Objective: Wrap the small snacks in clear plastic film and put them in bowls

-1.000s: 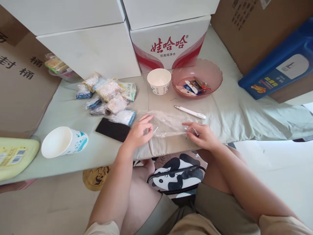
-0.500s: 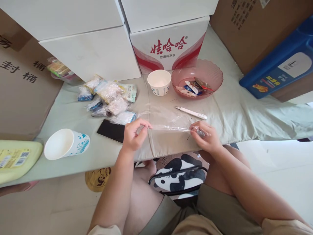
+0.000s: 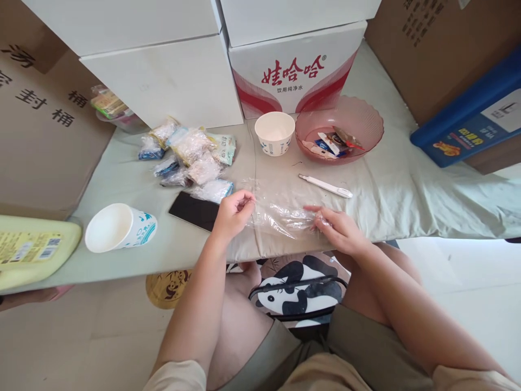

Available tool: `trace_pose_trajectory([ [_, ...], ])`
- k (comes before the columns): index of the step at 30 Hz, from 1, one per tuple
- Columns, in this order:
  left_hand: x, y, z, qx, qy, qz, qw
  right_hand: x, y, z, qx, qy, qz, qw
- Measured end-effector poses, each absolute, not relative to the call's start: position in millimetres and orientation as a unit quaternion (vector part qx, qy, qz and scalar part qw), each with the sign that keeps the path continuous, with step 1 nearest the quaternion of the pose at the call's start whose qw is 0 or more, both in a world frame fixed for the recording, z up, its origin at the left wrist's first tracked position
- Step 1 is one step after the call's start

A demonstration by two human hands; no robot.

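A sheet of clear plastic wrap (image 3: 280,218) spans the space between my hands, low over the front of the cloth. My left hand (image 3: 236,212) pinches its left end, the fingers curled in. At the other end, my right hand (image 3: 336,227) grips bunched film with the thumb and some fingers, while the index finger points out to the left. Just behind the film lies a white utility knife (image 3: 325,185). Several film-wrapped packets (image 3: 195,149) are heaped beyond my left hand, and a black phone (image 3: 194,210) rests beside that wrist.
A white paper bowl (image 3: 275,136) and a pink clear bowl (image 3: 340,133) holding torn packets stand at the back. A paper cup (image 3: 120,228) lies tilted at left near a yellow bottle (image 3: 38,252). White cartons (image 3: 171,81) wall the rear; a blue bottle (image 3: 468,119) leans at right.
The film was stretched taut between my hands and now hangs slacker and more crumpled. My right index finger has extended. The whole view has shifted slightly.
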State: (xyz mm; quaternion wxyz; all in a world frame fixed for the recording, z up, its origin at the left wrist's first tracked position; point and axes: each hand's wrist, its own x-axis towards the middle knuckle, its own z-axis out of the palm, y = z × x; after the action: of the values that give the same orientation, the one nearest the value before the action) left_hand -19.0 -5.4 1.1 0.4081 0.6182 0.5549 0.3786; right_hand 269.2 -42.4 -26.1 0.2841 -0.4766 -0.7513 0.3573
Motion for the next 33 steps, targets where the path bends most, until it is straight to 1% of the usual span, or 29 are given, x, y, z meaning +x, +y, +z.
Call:
trace_pose_trajectory([
  [2, -21, -4, 0, 0.606, 0.560, 0.364, 0.431, 269, -40, -27, -0.518, -0.713, 0.338, 0.331],
  [4, -24, -2, -1, 0.588, 0.573, 0.343, 0.457, 270, -40, -28, -0.575, -0.643, 0.343, 0.372],
  [7, -24, 0, -3, 0.544, 0.585, 0.363, 0.481, 273, -40, -29, -0.633, -0.560, 0.362, 0.394],
  [9, -23, 0, -4, 0.519, 0.566, 0.400, 0.501, 275, -40, -28, -0.655, -0.532, 0.355, 0.401],
  [11, -20, 1, -6, 0.510, 0.552, 0.401, 0.524, 276, -39, -26, -0.665, -0.510, 0.343, 0.425],
  [13, -18, 2, -9, 0.512, 0.572, 0.383, 0.514, 277, -38, -25, -0.655, -0.483, 0.347, 0.466],
  [15, -17, 4, -15, 0.513, 0.606, 0.383, 0.473, 277, -37, -28, -0.627, -0.469, 0.358, 0.509],
  [17, -18, 6, -21, 0.519, 0.626, 0.390, 0.432, 278, -37, -33, -0.595, -0.487, 0.370, 0.523],
  [20, -20, 8, -28, 0.550, 0.655, 0.383, 0.350, 281, -37, -42, -0.589, -0.557, 0.341, 0.475],
  [22, -18, 9, -29, 0.583, 0.678, 0.369, 0.254, 282, -38, -44, -0.607, -0.613, 0.251, 0.439],
  [24, -13, 10, -28, 0.616, 0.686, 0.350, 0.166, 281, -40, -43, -0.609, -0.664, 0.124, 0.415],
  [26, -6, 12, -26, 0.643, 0.680, 0.334, 0.111, 278, -42, -39, -0.581, -0.719, 0.035, 0.380],
  [28, 2, 13, -24, 0.663, 0.675, 0.314, 0.081, 274, -49, -34, -0.527, -0.788, 0.027, 0.317],
  [31, 12, 14, -23, 0.683, 0.677, 0.267, 0.069, 271, -68, -18, -0.444, -0.870, 0.101, 0.191],
  [33, 15, 14, -24, 0.697, 0.669, 0.242, 0.088, 272, -86, -2, -0.415, -0.886, 0.155, 0.133],
])
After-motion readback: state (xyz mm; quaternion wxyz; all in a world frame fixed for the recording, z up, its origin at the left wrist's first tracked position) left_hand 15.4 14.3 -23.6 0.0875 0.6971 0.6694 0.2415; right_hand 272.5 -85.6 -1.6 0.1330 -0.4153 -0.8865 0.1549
